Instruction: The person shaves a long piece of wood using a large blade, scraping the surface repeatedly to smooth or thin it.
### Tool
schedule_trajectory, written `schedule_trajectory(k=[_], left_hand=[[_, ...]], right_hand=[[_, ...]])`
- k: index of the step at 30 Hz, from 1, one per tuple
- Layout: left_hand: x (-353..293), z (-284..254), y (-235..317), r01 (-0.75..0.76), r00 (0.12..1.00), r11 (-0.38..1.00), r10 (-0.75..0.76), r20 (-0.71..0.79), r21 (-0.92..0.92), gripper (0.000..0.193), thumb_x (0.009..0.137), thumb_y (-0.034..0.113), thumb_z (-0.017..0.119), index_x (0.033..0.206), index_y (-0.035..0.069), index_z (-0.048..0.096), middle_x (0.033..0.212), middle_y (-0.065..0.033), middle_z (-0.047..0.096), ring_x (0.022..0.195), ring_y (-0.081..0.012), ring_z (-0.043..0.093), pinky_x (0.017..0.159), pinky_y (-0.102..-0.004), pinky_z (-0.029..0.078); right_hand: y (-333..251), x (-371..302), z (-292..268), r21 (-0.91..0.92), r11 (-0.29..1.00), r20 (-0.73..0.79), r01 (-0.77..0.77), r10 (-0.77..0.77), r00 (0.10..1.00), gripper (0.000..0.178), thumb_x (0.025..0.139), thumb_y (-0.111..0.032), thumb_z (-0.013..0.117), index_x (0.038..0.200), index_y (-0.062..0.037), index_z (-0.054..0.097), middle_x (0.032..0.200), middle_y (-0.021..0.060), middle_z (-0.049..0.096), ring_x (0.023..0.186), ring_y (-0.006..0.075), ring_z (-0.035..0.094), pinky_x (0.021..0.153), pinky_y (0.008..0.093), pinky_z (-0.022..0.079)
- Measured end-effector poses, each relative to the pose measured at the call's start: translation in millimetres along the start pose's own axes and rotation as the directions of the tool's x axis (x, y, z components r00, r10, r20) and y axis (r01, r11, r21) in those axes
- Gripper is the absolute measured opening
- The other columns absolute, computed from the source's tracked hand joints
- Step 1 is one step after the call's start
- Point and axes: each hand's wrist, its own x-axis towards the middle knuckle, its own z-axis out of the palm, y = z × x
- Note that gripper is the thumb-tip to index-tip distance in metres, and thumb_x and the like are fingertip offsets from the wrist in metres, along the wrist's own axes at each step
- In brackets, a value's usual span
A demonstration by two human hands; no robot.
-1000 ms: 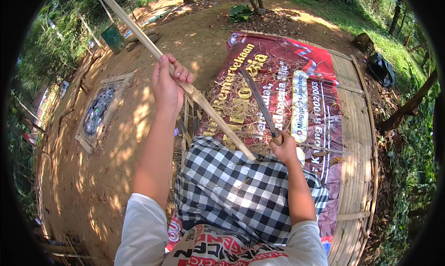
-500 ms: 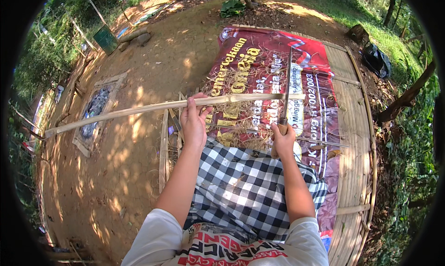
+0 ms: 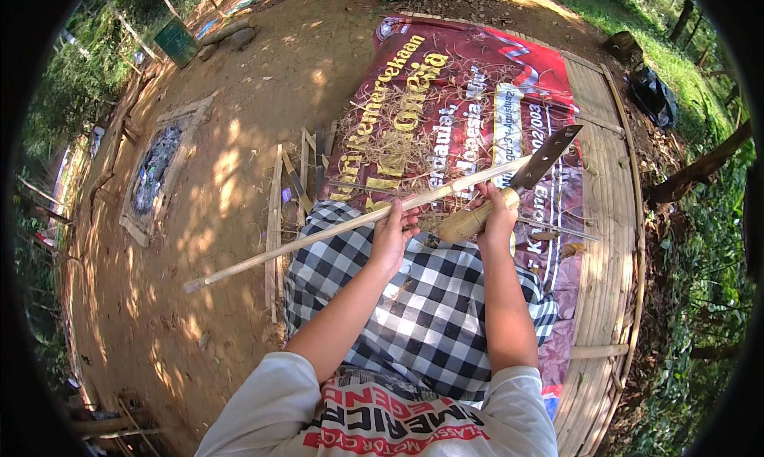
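Note:
My left hand is closed around a long, pale bamboo strip, which slants from the lower left up to the right. Gripped in my right hand is a knife with a thick, pale wooden handle and a broad dark blade with holes in it. Its blade points up and to the right, beside the strip's far end. The fingertips of my right hand are close to the strip; whether they touch it I cannot tell. A black-and-white checked cloth covers my lap under both hands.
A dark red printed banner, strewn with curly shavings, covers much of a bamboo platform. A thin rod lies on it at right. Wooden pieces stand at its left edge. An ash-filled fire pit is farther left.
The strip has shifted right and tilted, its left end now lower. My left hand has moved right and down, nearer the right. The knife has turned from upright to slanting right, showing its flat side.

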Motion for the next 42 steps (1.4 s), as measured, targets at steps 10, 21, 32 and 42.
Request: schedule_trajectory(k=[10,21,32,42], left_hand=[[-6,9,-27,0.253,0.962,0.967,-0.253,0.107,0.008,0.053,0.101,0.050,0.040,0.137,0.012,0.047,0.110,-0.0018,0.057,0.097,-0.0122,0.050,0.087,-0.0344,0.044],[-107,-39,58,-0.265,0.936,0.406,-0.110,0.335,0.875,0.024,0.083,0.018,0.072,0.098,0.003,0.061,0.088,-0.0070,0.062,0.078,-0.0160,0.058,0.071,-0.0285,0.047],[-158,-163,86,-0.099,0.975,-0.150,-0.214,0.065,0.984,0.031,0.079,0.029,0.075,0.083,0.000,0.062,0.067,-0.0091,0.058,0.063,-0.0270,0.058,0.059,-0.0382,0.046],[-145,-170,88,0.154,0.922,0.531,-0.380,0.072,0.834,0.024,0.099,0.019,0.053,0.081,0.003,0.057,0.060,0.0057,0.042,0.054,-0.0043,0.038,0.049,-0.0240,0.033]], right_hand=[[8,21,-14,0.036,0.998,-0.079,0.049,-0.046,0.996,0.018,0.081,0.000,0.067,0.091,-0.0026,0.052,0.077,0.0067,0.058,0.056,0.0155,0.056,0.053,0.0300,0.049],[2,16,-11,-0.145,0.976,-0.077,0.160,-0.172,0.982,0.010,0.079,0.002,0.065,0.081,-0.0005,0.056,0.067,0.0063,0.060,0.056,0.0150,0.057,0.055,0.0282,0.045],[2,23,-18,-0.191,0.972,-0.121,0.135,-0.160,0.980,0.009,0.079,0.002,0.064,0.082,0.0024,0.056,0.066,0.0084,0.059,0.053,0.0169,0.057,0.051,0.0293,0.046],[-6,20,-12,-0.323,0.943,-0.103,0.082,-0.121,0.987,0.033,0.073,0.006,0.058,0.106,0.0105,0.056,0.074,0.0112,0.060,0.054,0.0175,0.057,0.052,0.0294,0.047]])
